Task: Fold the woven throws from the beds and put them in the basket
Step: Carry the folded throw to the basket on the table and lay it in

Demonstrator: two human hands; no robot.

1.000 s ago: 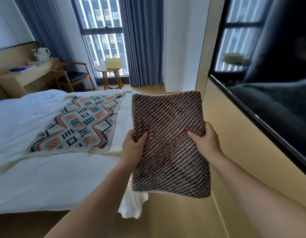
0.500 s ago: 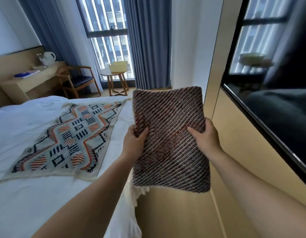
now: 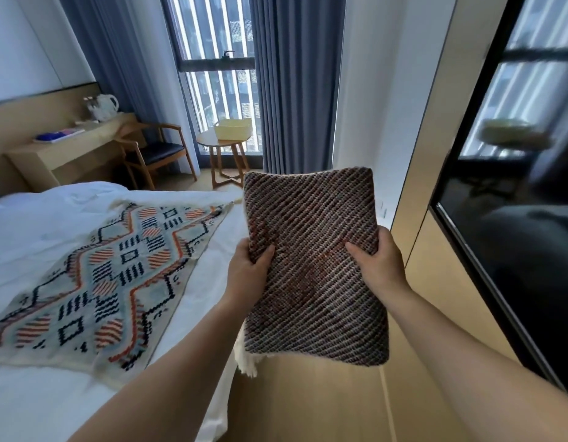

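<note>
I have the folded brown throw [image 3: 311,269] held up in front of me over the floor strip between the bed [image 3: 46,224] and the wall, clear of every surface. My left hand [image 3: 248,273] pinches its left edge, thumb pressed on the front face and the other fingers hidden behind the cloth; my right hand [image 3: 376,266] clamps the right edge the same way — thumb on the front, fingers wrapped behind. The throw is a thick rectangle with diagonal dark and pale ribs and a faint reddish patch in the middle; a bit of white fringe [image 3: 246,362] hangs from its lower left corner. To my left, the patterned throw [image 3: 110,275] lies spread flat on the white bedding, unfolded, with orange, black and pale blue diamonds. Far ahead, by the window [image 3: 219,74], a pale yellow basket [image 3: 233,133] sits on a small round table [image 3: 223,154], well apart from both throws — a wooden chair [image 3: 155,151] stands just beside it.
</note>
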